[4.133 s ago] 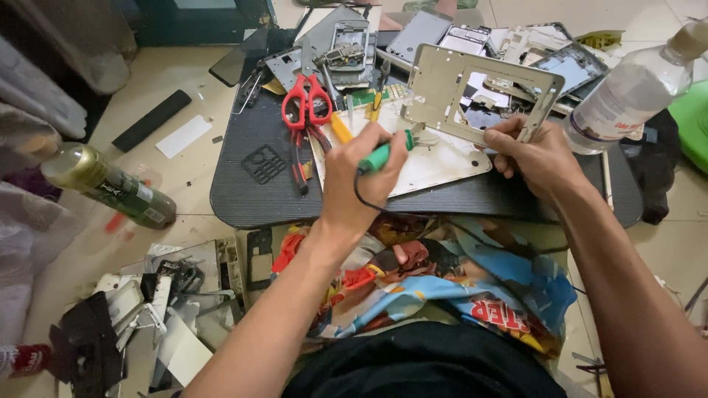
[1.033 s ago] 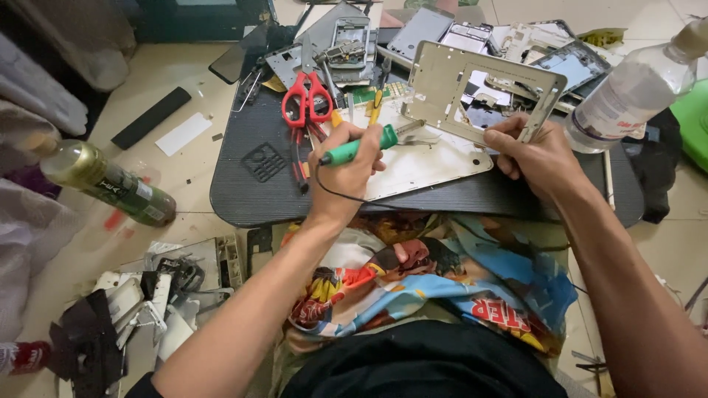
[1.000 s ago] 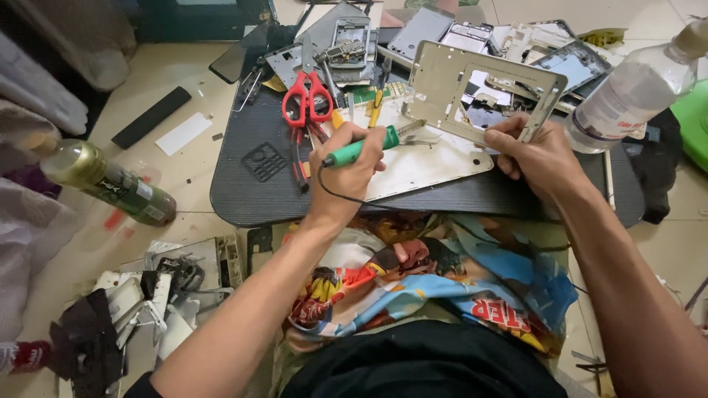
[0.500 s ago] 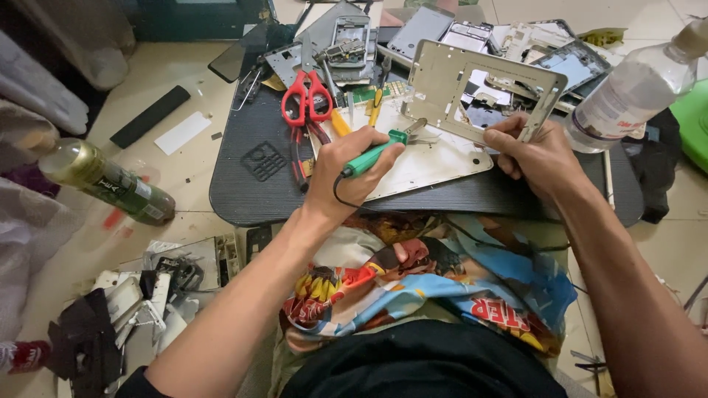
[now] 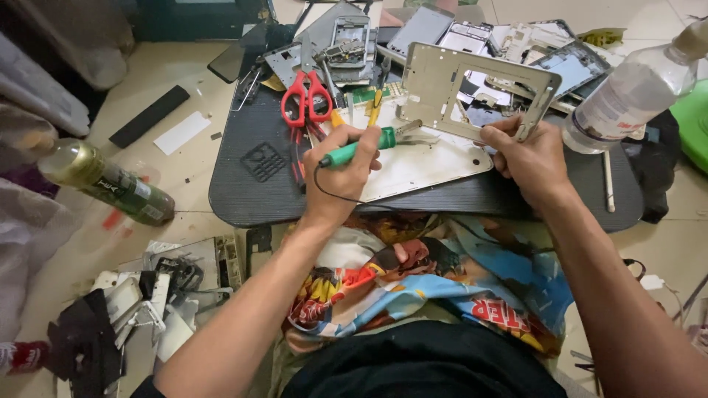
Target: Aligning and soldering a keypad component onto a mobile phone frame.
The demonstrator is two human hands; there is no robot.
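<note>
Left margin: a green can lies on the floor, well clear of your dark mat.
Left hand: your left hand has its fingers closed around the green-handled soldering iron, tip angled toward the frame's lower left corner.
Step in hand: looks like heating a point on the silver metal frame.
Next move: calls for a steady tip, since the red scissors sit just beside your knuckles.
Right hand: your right hand pinches the frame's lower edge, tilting it up off the white panel.
Right margin: the clear bottle stands near; room there is tight.
</note>
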